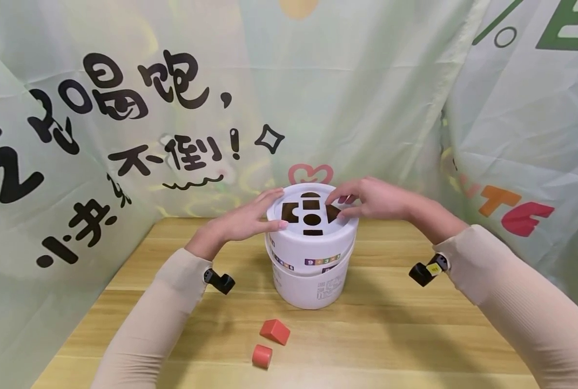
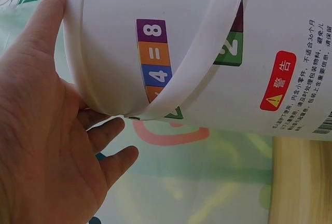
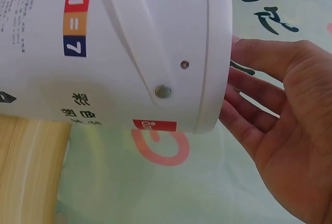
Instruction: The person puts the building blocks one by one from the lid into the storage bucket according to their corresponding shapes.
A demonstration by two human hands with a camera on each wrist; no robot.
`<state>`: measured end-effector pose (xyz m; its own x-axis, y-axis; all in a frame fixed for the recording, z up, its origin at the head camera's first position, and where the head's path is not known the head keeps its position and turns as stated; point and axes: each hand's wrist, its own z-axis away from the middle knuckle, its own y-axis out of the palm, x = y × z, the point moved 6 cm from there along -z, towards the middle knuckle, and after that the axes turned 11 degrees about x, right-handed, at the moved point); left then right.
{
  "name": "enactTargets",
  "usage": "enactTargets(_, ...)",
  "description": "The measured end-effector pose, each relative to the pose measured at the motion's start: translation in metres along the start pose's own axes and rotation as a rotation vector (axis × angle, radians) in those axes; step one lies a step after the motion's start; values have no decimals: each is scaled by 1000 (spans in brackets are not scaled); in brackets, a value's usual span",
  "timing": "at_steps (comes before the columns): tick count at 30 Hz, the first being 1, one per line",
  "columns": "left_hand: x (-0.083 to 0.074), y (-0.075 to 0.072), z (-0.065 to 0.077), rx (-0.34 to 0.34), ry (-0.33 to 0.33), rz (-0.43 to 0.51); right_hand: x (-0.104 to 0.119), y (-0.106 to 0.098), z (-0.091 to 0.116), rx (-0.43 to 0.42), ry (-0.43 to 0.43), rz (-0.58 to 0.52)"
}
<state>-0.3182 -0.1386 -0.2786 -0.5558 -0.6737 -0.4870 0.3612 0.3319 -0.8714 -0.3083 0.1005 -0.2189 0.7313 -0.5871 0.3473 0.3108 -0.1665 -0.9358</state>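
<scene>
A white lidded bucket (image 1: 310, 286) stands upright on the wooden table, its lid cut with dark shaped holes. My left hand (image 1: 242, 215) rests on the lid's left edge, thumb on the near rim and fingers toward the back. In the left wrist view that hand (image 2: 57, 110) has its lower fingers loose beside the rim. Over the lid's right side, my right hand (image 1: 374, 199) has thumb and forefinger apart around an angular hole (image 1: 333, 213). No block shows between them; the right wrist view hides the fingertips behind the rim. A red triangular block (image 1: 275, 331) and a red cylinder (image 1: 262, 356) lie in front.
A printed cloth backdrop (image 1: 367, 108) hangs behind and at both sides of the wooden table (image 1: 386, 335). The bucket carries a white handle band (image 2: 202, 53) and coloured number labels (image 1: 322, 260).
</scene>
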Motion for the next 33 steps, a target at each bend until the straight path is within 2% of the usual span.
enactTargets(6,-1,-1,0,3,-3,-5,12,1,10,-55,-35,31)
enactTargets(17,-3,-2,-1,5,4,-31,47,12,38,-216,-206,52)
enactTargets(24,-4,-5,-2,23,-13,-87,66,35,49,-281,-324,53)
enactTargets(33,-11,-12,-2,31,-18,-217,75,76,51,-278,-337,4)
